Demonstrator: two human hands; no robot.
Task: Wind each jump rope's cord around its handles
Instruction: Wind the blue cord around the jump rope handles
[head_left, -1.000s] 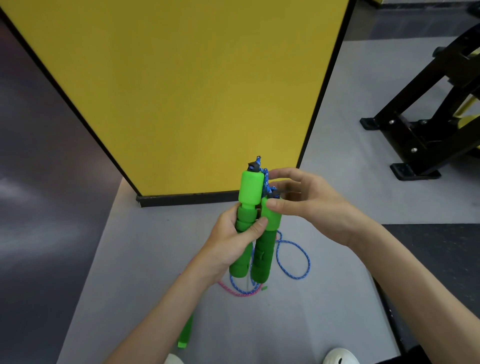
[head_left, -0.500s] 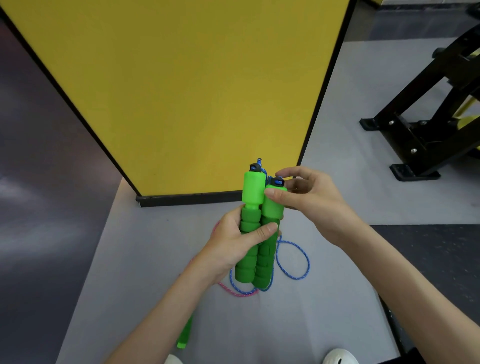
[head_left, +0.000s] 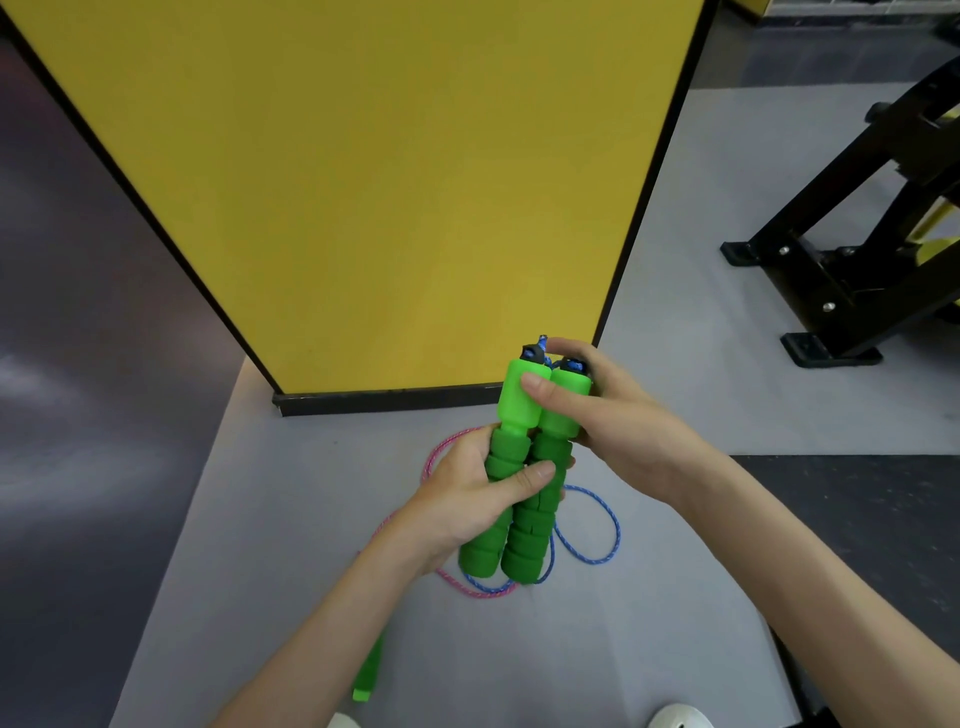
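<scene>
Two green foam jump rope handles (head_left: 524, 499) stand side by side, upright, held above the floor. My left hand (head_left: 467, 499) is wrapped around their ribbed middle. My right hand (head_left: 613, 415) clasps their smooth upper ends, thumb across the front. The blue speckled cord (head_left: 597, 556) comes out of the black caps at the top and hangs in loose loops below the handles. A pink cord (head_left: 441, 452) of a second rope lies on the floor behind my left hand, and that rope's green handle (head_left: 370, 670) shows under my left forearm.
A tall yellow panel (head_left: 395, 182) with a black base stands just ahead. A black metal gym frame (head_left: 841, 249) occupies the right side. Grey floor mat (head_left: 260, 545) underfoot, with darker floor at the left and lower right. White shoe tips (head_left: 680, 717) show at the bottom edge.
My right hand has slid the right handle up until both tops are level, and now closes around both upper ends. The left hand keeps its grip.
</scene>
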